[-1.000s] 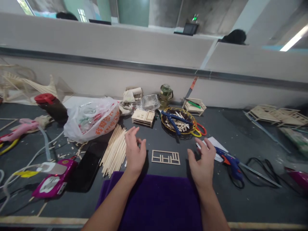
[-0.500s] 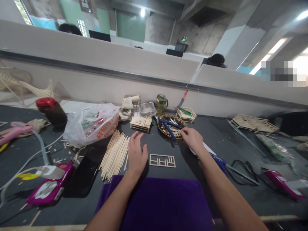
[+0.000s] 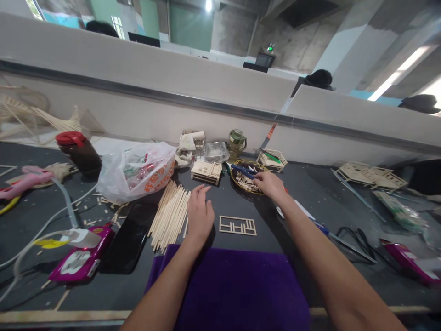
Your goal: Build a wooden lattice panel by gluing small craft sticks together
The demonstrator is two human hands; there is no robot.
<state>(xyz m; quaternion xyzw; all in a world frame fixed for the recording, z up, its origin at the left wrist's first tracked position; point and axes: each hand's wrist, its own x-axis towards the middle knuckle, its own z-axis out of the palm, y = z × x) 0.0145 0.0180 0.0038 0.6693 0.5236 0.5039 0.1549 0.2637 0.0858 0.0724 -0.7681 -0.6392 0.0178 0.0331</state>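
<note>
My left hand [image 3: 200, 212] lies flat on the dark table with its fingers stretched out, holding nothing, right beside a bundle of thin wooden sticks [image 3: 170, 214]. A small flat wooden lattice frame [image 3: 237, 225] lies just to its right, in front of a purple cloth [image 3: 234, 289]. My right hand [image 3: 270, 184] reaches into a round wire basket [image 3: 241, 183] at the back. Its fingers curl round the near end of the blue-handled pliers [image 3: 242, 170] that lie in the basket among short wooden bits.
A white plastic bag [image 3: 138, 170], a red-lidded jar [image 3: 77, 151] and a small wooden model [image 3: 206, 171] stand at the back. A black phone [image 3: 129, 239] and a pink power strip [image 3: 81, 259] lie at the left. More wooden frames [image 3: 368, 174] and cables are on the right.
My right hand went from the table by the lattice frame up into the wire basket and closed on the pliers. My left hand stayed beside the sticks. My head tilted up a little.
</note>
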